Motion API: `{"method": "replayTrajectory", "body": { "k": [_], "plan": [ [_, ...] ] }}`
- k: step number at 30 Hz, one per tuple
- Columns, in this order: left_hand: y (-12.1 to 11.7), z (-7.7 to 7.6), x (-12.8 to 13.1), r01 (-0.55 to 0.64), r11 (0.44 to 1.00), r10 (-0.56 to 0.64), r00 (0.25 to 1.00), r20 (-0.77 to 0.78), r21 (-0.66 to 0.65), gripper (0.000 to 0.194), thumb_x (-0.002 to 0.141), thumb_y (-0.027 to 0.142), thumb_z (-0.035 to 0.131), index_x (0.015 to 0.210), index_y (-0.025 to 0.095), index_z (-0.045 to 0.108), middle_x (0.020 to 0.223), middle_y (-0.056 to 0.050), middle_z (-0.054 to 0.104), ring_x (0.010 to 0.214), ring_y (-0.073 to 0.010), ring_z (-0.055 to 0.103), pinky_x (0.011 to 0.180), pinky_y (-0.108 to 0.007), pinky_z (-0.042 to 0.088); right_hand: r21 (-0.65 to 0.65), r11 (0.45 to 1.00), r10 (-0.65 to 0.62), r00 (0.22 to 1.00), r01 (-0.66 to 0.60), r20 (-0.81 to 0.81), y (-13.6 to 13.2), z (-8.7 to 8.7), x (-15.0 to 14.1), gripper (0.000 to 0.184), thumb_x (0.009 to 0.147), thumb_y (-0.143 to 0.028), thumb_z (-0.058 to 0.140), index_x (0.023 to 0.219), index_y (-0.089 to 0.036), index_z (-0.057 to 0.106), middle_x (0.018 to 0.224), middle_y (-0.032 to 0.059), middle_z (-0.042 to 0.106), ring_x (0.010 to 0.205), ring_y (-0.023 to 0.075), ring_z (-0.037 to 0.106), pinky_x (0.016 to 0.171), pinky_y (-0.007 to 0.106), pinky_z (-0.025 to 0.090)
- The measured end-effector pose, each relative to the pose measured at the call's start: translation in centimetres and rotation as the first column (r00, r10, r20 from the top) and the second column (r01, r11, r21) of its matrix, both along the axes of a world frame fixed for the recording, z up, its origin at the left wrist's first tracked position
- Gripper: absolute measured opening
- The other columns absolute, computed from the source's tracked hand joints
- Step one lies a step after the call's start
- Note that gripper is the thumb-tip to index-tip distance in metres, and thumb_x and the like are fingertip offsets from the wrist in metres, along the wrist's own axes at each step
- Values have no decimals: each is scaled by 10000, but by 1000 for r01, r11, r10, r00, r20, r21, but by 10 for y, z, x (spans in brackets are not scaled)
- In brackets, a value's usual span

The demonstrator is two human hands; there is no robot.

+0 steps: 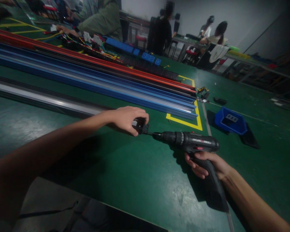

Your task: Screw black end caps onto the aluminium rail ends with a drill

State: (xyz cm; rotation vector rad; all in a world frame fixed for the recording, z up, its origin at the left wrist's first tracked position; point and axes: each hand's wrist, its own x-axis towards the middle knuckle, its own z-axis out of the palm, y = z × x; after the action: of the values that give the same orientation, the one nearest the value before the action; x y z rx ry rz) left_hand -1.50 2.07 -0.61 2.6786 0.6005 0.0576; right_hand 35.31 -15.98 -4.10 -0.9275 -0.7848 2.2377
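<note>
My right hand (pixel 207 164) is wrapped round the grip of a black cordless drill (pixel 190 140), which points left across the table. Its bit reaches a small black end piece (pixel 145 129) at the end of a long black and silver profile (pixel 62 102). My left hand (pixel 131 119) is closed round that end, thumb below and fingers above. Part of the end piece is hidden behind my fingers, and I cannot tell whether the bit sits in a screw.
Blue profiles (pixel 99 85) and an orange-red profile (pixel 111 66) lie behind, near yellow tape (pixel 183 123). To the right stands a blue bin (pixel 230 120). Wires and connectors (pixel 91 42) lie at the back, beside a co-worker's sleeve (pixel 101 22). The green table's front edge (pixel 106 204) is close.
</note>
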Motion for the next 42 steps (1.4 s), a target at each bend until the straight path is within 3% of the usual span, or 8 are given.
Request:
{"method": "replayTrajectory", "body": {
  "k": [42],
  "plan": [
    [0,1,0,9,1000,-9,1000,9,-6,447,715,454,777,1091,275,616,1115,-13,648,994,-223,602,813,-299,401,-15,1000,-3,1000,3,2,1,0,1,225,904,-272,697,1005,-75,737,734,21,634,425,38,480,477,196,524]
  ]
}}
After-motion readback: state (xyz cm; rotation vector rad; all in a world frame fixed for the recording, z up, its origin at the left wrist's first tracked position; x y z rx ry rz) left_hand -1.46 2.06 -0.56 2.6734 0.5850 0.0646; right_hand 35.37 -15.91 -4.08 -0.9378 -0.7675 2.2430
